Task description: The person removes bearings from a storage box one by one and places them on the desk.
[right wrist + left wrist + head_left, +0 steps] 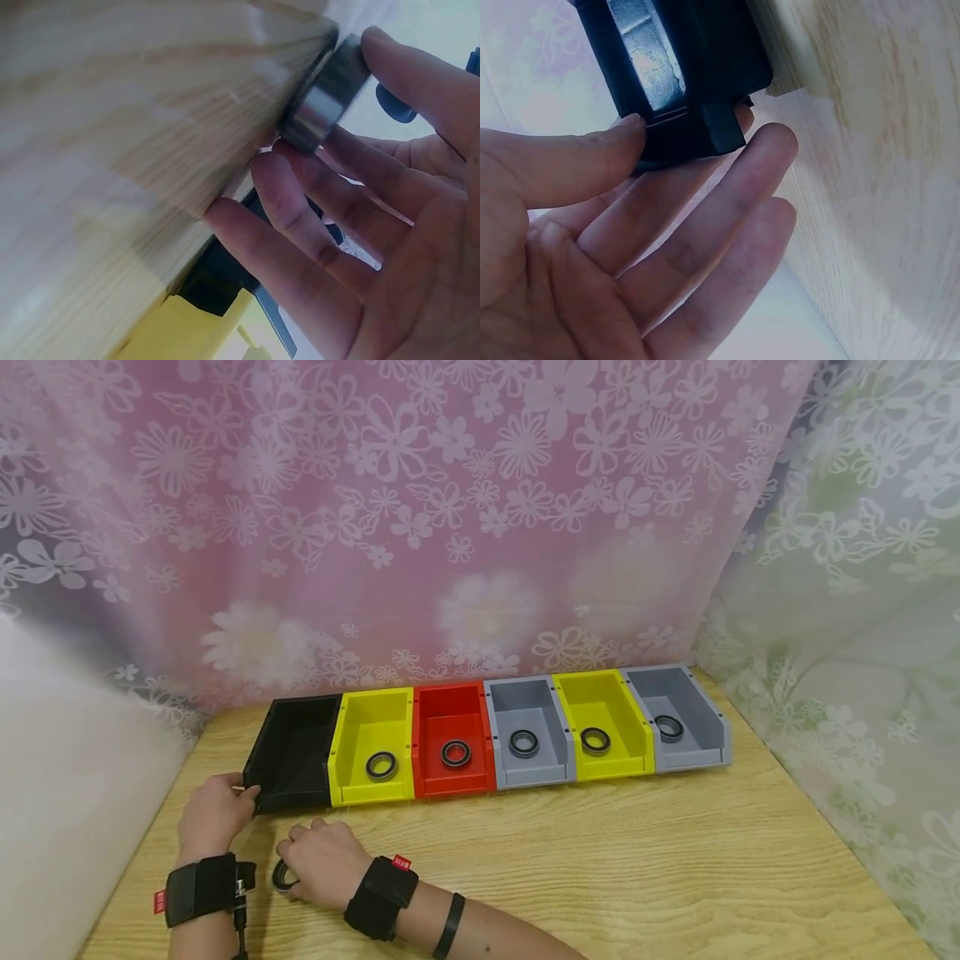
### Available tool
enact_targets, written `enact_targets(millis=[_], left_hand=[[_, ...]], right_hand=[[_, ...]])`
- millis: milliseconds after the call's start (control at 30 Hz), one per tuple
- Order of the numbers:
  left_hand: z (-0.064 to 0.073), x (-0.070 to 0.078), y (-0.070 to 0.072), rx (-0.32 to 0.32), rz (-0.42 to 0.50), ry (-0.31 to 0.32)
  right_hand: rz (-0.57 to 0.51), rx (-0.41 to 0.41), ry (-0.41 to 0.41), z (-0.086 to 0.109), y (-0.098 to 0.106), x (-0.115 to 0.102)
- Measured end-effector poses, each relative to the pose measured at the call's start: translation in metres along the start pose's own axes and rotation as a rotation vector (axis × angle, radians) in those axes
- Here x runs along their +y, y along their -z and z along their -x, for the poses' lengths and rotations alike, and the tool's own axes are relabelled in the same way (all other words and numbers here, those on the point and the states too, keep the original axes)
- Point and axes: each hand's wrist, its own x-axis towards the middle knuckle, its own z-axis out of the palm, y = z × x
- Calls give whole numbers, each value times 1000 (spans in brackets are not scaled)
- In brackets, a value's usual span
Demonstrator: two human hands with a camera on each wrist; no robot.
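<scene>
My left hand (213,814) holds the front left corner of a black bin (296,747), the leftmost in a row. The left wrist view shows the thumb on one side of the bin's edge (705,131) and fingers behind it. In front of this bin, my right hand (326,864) pinches a ring-shaped ball bearing (278,877) at the tabletop. Seen from the right wrist, the bearing (326,97) stands between thumb and fingertips, its shiny metal rim showing; whether it touches the wood is hard to tell. No bearing shows inside the black bin.
Right of the black bin stand a yellow bin (371,795), a red bin (453,785), a grey bin (536,774), another yellow bin (618,766) and another grey bin (693,760). Each holds one bearing. A wooden table (600,860) carries them; flowered curtains (480,527) hang behind.
</scene>
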Motion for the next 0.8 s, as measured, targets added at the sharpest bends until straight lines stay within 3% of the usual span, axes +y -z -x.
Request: enact_targets(millis=[433,800], left_hand=[[-9,11,-3,13,11,-23],[-17,11,-5,3,13,-46]], right_hand=[[35,-10,-5,3,4,14],[55,-32,-15,2,5,19]])
